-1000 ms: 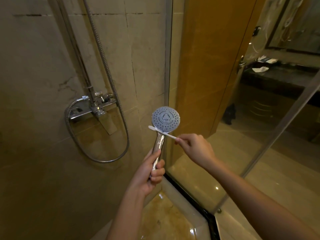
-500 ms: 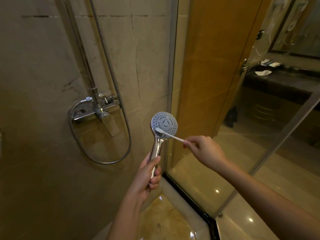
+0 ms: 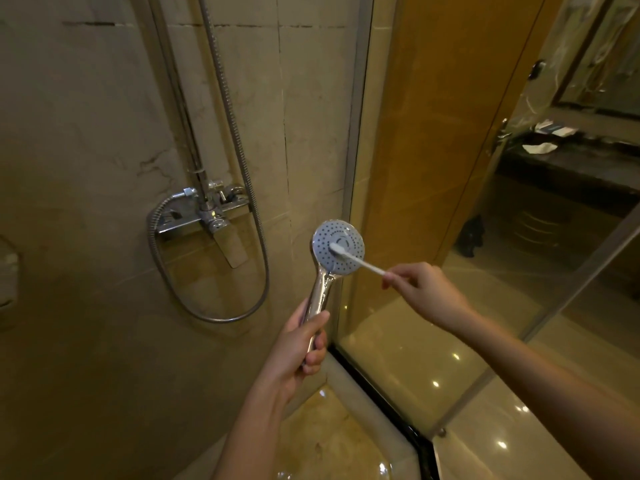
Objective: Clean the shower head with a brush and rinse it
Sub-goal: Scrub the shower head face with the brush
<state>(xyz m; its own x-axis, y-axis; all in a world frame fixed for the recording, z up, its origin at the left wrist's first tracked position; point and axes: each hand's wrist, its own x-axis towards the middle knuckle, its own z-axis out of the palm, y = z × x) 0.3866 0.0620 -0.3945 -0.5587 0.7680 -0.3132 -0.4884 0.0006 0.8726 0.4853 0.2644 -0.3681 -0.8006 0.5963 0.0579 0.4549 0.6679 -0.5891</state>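
The chrome handle of the shower head point(image 3: 349, 237) is gripped in the left hand point(image 3: 298, 344), with fingers curled round it at lower centre of the frame. A thin white brush point(image 3: 360, 261) is pinched at its far end by the right hand point(image 3: 424, 292), right of centre. The spray face is held upright and turned toward the camera, seemingly so that the nozzle holes can be watched and reached. The bristle end is laid against the middle of that face, the shaft slanting down to the right. The head is kept off its rail, joined by the metal hose point(image 3: 242, 161) that loops down from upper centre past the mixer tap point(image 3: 207, 216) at centre left. No water is seen running, so scrubbing is judged to be under way and rinsing not yet done. No container is plainly shown. A fixture at the left edge is too dark to be identified. White items that cannot be made out are seen on a dark counter point(image 3: 571, 171) beyond the glass panel point(image 3: 415, 341), at upper right.
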